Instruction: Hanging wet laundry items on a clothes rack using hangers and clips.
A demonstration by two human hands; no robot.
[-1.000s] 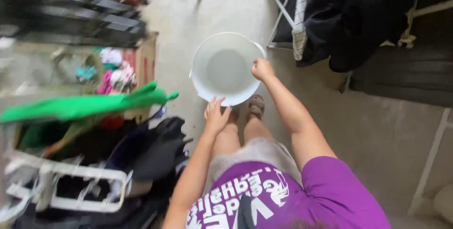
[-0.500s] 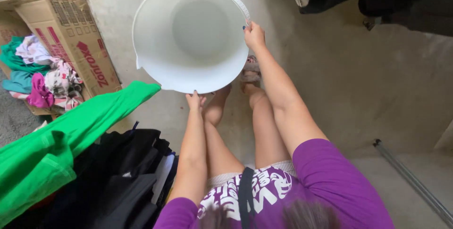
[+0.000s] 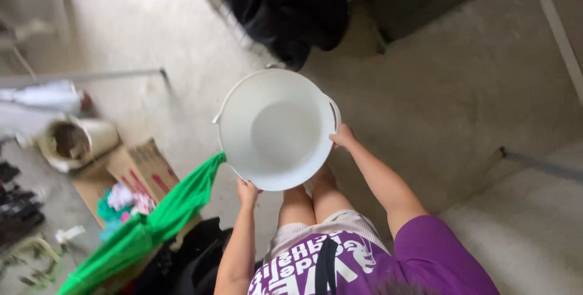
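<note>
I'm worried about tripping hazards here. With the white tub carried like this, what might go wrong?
The white tub hides the feet and the floor ahead, so a step could land badly. The green cloth hangs right beside the left hand and might snag. Both the left hand and the right hand grip only the rim, so the tub may tip.

From my remote seat, the white basin point(image 3: 276, 128) reads as smooth plastic with a soft sheen. The floor point(image 3: 461, 106) is matt, rough concrete. The box point(image 3: 136, 170) beside it is plain brown cardboard (dull, a little creased). Draped across it, the green garment point(image 3: 152, 222) is soft matt cloth, as is the dark clothing point(image 3: 291, 3) higher up. My purple shirt point(image 3: 425, 258) looks like matt cotton.
</note>
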